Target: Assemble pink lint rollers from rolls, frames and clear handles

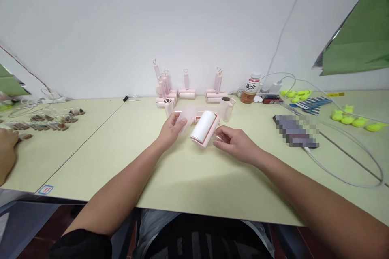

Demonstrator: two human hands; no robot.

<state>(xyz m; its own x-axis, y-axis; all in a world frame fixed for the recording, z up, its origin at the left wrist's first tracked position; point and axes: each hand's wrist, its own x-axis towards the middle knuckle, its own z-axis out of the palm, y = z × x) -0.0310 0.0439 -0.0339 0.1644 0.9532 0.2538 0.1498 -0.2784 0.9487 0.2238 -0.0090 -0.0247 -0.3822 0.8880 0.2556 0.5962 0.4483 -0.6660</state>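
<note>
My right hand [234, 142] is closed on the handle end of a pink lint roller [204, 128], whose white roll faces up and tilts above the table. To its left, my left hand [172, 130] pinches a translucent pinkish cover [185, 119]. The cover and the roller are apart. Just behind them lie more pink roller parts, partly hidden by the hands. An upright pink roller [169, 107] stands behind my left hand, and another [225, 108] behind my right hand. Several more pink rollers [186, 89] stand on their heads near the wall.
A pale green table [100, 158] meets a white wall. Right of the rollers are a bottle [251, 88], a phone [294, 131] on a white cable and yellow-green items [358, 121]. At far left, another person's hand [7, 149] is beside small wrapped items [51, 121].
</note>
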